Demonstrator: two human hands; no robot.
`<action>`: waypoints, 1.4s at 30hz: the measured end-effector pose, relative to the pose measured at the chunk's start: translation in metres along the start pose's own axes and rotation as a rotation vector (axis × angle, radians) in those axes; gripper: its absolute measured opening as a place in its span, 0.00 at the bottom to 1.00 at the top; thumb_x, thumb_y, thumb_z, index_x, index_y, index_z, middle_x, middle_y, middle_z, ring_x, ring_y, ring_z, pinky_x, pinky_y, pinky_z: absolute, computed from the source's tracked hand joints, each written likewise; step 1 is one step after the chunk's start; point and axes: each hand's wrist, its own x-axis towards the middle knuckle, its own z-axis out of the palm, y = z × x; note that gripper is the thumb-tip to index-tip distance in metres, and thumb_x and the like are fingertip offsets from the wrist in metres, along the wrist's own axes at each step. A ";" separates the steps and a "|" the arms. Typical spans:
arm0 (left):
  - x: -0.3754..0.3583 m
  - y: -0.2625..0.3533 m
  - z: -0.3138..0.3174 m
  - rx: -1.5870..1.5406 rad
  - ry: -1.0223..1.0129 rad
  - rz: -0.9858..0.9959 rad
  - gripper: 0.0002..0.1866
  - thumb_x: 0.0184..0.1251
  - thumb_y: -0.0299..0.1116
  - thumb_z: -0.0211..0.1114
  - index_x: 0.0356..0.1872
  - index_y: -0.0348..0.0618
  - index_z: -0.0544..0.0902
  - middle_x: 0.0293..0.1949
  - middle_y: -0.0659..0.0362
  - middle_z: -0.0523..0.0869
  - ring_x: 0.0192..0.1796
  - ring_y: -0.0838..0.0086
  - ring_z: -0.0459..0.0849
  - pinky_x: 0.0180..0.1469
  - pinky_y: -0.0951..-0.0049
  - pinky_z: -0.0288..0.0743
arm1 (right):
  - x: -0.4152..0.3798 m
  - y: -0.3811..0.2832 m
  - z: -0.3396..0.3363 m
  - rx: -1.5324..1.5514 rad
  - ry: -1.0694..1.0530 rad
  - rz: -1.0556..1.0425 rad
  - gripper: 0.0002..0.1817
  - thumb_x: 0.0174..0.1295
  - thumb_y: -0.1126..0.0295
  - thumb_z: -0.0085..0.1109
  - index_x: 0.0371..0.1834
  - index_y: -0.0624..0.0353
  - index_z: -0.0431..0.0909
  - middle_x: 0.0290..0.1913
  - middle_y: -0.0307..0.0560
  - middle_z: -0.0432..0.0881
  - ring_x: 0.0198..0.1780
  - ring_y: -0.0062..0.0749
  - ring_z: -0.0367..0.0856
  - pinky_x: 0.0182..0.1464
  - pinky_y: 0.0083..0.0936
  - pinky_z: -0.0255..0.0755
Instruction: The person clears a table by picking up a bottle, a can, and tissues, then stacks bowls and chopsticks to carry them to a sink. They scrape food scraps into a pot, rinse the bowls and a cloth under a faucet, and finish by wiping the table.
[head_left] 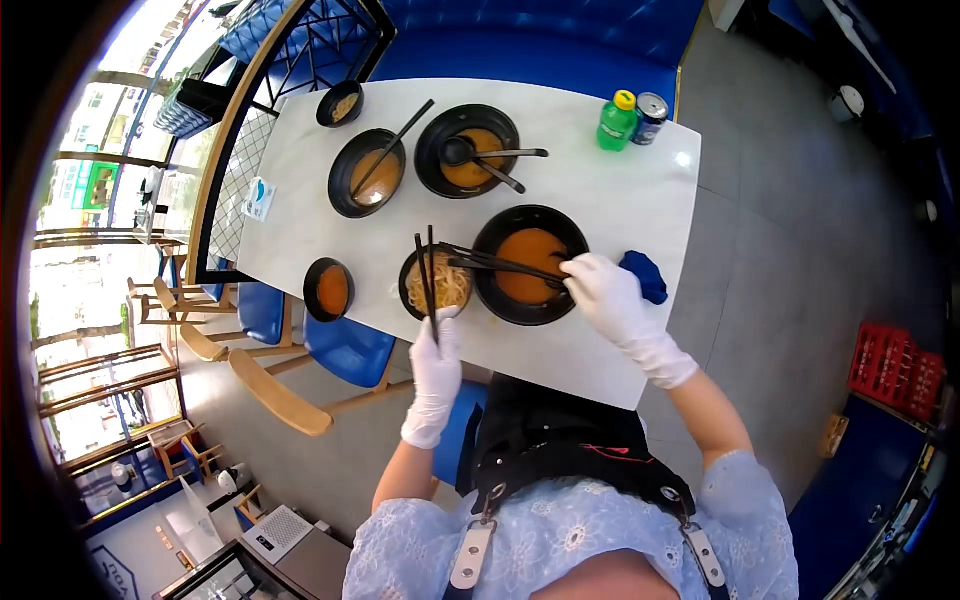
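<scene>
My left hand (437,372), in a white glove, is closed around a pair of black chopsticks (431,280) that point away from me. Their shafts pass over a small black bowl of noodles (447,283), and my fingertips are right at its near rim. My right hand (606,302), also gloved, pinches the near ends of more black chopsticks (510,265) at the right rim of a large black bowl (486,305). These lie slantwise over the bowl's orange-brown broth (530,243), with their far ends above the noodle bowl.
Farther back stand a bowl with one long utensil (340,165), a bowl holding spoons (428,150) and a small bowl (345,104). A sauce bowl (330,290) is at left. Right are a green bottle (617,122), a can (651,118) and a dark blue cloth (643,277).
</scene>
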 end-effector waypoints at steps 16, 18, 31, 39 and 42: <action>0.143 0.011 -0.062 0.392 -0.664 0.689 0.16 0.64 0.30 0.56 0.52 0.35 0.75 0.38 0.43 0.83 0.41 0.48 0.80 0.47 0.58 0.73 | 0.082 -0.090 0.066 -0.722 -0.311 -0.209 0.03 0.49 0.71 0.56 0.25 0.55 0.73 0.24 0.42 0.74 0.26 0.33 0.77 0.27 0.27 0.73; 0.151 0.003 -0.069 0.330 -0.796 0.480 0.16 0.67 0.32 0.54 0.52 0.35 0.76 0.32 0.45 0.82 0.35 0.51 0.80 0.39 0.60 0.73 | 0.104 -0.103 0.074 -0.668 -0.191 -0.330 0.05 0.48 0.70 0.56 0.28 0.57 0.76 0.24 0.41 0.74 0.26 0.32 0.77 0.29 0.26 0.73; 0.167 -0.060 -0.146 -0.318 -0.340 -0.476 0.10 0.69 0.33 0.58 0.44 0.37 0.79 0.17 0.72 0.67 0.13 0.88 0.59 0.15 0.84 0.49 | 0.345 -0.009 0.218 -0.829 0.070 -0.605 0.29 0.51 0.74 0.52 0.61 0.60 0.68 0.49 0.48 0.77 0.53 0.39 0.75 0.56 0.35 0.67; 0.201 -0.051 -0.133 -0.875 -0.334 -0.587 0.15 0.72 0.35 0.52 0.49 0.31 0.75 0.30 0.58 0.81 0.25 0.75 0.77 0.32 0.76 0.74 | 0.344 -0.020 0.192 -0.913 -0.312 -0.430 0.06 0.55 0.71 0.54 0.34 0.56 0.78 0.32 0.42 0.79 0.42 0.36 0.79 0.48 0.32 0.72; 0.220 -0.037 -0.115 -0.990 -0.340 -0.604 0.17 0.73 0.35 0.52 0.51 0.30 0.73 0.45 0.46 0.83 0.43 0.64 0.84 0.46 0.69 0.81 | 0.309 -0.039 0.167 -0.872 -0.332 -0.258 0.04 0.54 0.71 0.54 0.31 0.55 0.78 0.32 0.43 0.79 0.40 0.36 0.80 0.43 0.31 0.75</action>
